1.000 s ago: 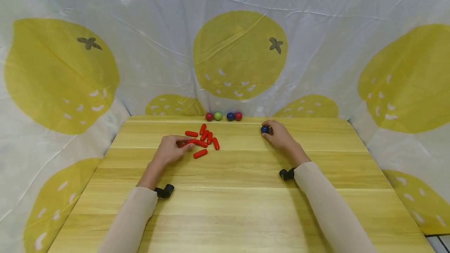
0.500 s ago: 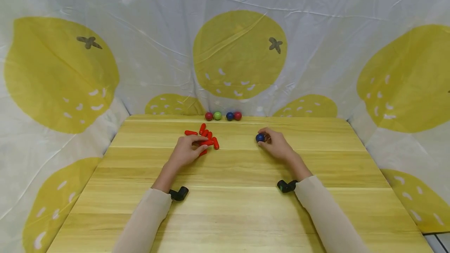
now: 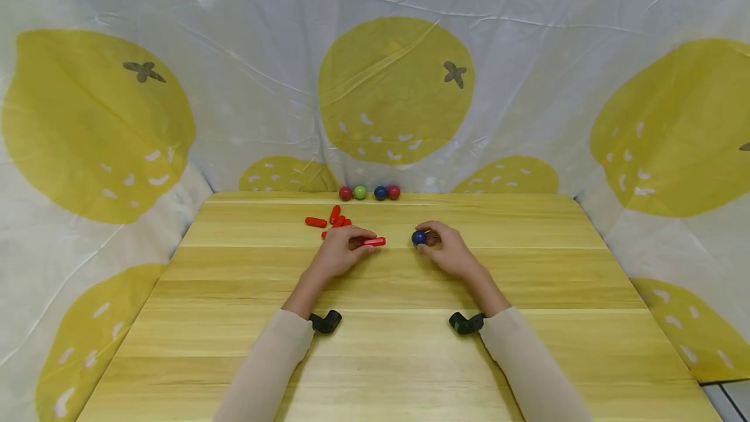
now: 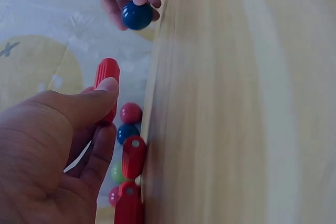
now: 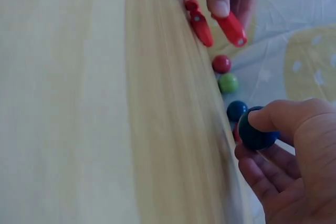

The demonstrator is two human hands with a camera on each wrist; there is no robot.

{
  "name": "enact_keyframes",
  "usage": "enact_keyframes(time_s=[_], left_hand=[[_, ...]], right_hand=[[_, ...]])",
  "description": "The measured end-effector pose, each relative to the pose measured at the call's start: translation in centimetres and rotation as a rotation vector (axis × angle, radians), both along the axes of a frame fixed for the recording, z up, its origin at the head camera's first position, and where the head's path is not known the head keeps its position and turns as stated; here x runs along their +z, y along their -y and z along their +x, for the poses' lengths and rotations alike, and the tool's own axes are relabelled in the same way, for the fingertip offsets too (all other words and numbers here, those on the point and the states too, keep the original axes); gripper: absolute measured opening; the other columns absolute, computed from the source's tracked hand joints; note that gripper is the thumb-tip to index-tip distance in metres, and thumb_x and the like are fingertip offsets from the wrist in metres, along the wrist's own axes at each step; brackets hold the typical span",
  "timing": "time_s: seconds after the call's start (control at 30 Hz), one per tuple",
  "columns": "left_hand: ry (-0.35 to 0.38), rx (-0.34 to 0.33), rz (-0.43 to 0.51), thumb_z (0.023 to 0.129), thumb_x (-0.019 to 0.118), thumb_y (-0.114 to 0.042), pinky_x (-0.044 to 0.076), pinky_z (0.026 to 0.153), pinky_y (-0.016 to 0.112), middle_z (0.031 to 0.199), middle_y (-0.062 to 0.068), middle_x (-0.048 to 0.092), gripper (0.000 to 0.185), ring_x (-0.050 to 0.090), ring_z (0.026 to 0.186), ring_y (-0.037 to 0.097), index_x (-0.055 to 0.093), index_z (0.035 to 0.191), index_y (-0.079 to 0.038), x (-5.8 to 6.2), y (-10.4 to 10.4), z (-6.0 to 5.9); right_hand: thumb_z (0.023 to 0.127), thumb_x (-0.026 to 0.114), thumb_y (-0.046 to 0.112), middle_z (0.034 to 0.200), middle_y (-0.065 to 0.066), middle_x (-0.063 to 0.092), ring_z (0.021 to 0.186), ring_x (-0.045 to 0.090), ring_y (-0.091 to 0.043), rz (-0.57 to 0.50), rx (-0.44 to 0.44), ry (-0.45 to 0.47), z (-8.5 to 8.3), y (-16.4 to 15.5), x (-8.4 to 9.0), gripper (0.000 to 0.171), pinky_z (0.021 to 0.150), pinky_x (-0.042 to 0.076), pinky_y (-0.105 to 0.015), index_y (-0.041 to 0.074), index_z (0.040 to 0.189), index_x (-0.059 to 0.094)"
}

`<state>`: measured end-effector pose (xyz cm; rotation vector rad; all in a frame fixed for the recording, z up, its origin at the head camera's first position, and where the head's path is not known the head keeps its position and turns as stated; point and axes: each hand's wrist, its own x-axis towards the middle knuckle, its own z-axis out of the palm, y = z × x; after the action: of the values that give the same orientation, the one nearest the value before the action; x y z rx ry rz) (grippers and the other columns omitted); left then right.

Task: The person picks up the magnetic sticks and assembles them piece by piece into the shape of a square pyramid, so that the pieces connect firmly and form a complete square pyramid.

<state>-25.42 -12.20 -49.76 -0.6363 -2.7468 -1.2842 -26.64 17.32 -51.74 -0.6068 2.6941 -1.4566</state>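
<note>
My left hand (image 3: 338, 254) pinches a short red ridged rod (image 3: 376, 241) between thumb and fingers, its free end pointing right. In the right wrist view this rod (image 5: 231, 27) shows a small shiny dot on its tip. Facing it, my right hand (image 3: 454, 253) holds a glossy blue ball (image 3: 418, 238) by thumb and fingertips. A gap separates rod and ball. In the left wrist view both the held rod (image 4: 107, 68) and the blue ball (image 4: 137, 17) appear raised over the tabletop. Beneath and behind the left hand lie several more red rods (image 3: 316, 221), partly hidden by it.
Along the back edge of the wooden table (image 3: 387, 357) sit a dark red ball (image 3: 346, 193), a green ball (image 3: 360, 192), another blue ball (image 3: 381, 193) and a second red ball (image 3: 394, 192). A lemon-print cloth (image 3: 258, 83) hangs behind and at both sides.
My left hand has moved right, away from the pile, carrying the red rod. My right hand has come left and nearer to me with the blue ball, so the two are closer together.
</note>
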Motion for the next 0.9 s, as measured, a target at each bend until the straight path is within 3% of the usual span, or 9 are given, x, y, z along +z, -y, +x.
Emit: enact_keyframes(time_s=[0.4, 0.63, 0.9], left_hand=[[0.001, -0.062, -0.006, 0.090, 0.082, -0.018, 0.060, 0.089, 0.033, 0.110, 0.001, 0.078, 0.024, 0.072, 0.100, 0.015, 0.080, 0.114, -0.016, -0.8, -3.2, -0.6], [0.011, -0.054, -0.024, 0.091, 0.081, -0.018, 0.059, 0.086, 0.034, 0.109, 0.001, 0.078, 0.021, 0.071, 0.095, 0.015, 0.080, 0.111, -0.016, -1.0, -3.8, -0.7], [-0.036, -0.075, -0.055, 0.091, 0.080, -0.022, 0.058, 0.089, 0.034, 0.108, -0.002, 0.078, 0.020, 0.071, 0.099, 0.013, 0.080, 0.111, -0.019, -1.2, -3.9, -0.7]], right_hand=[[0.094, 0.075, 0.011, 0.118, -0.014, 0.072, 0.097, 0.070, -0.021, -0.053, 0.042, -0.026, 1.0, 1.5, -0.3, 0.036, 0.090, 0.059, -0.037, 0.004, 0.128, 0.065], [0.092, 0.077, 0.010, 0.118, -0.012, 0.071, 0.096, 0.069, -0.021, -0.063, 0.041, -0.017, 1.1, 1.5, -0.7, 0.038, 0.090, 0.058, -0.039, 0.005, 0.129, 0.065], [0.091, 0.082, 0.025, 0.123, -0.006, 0.067, 0.102, 0.062, -0.019, 0.001, 0.103, -0.061, 0.5, 1.8, -1.0, 0.042, 0.087, 0.052, -0.031, 0.014, 0.129, 0.069]])
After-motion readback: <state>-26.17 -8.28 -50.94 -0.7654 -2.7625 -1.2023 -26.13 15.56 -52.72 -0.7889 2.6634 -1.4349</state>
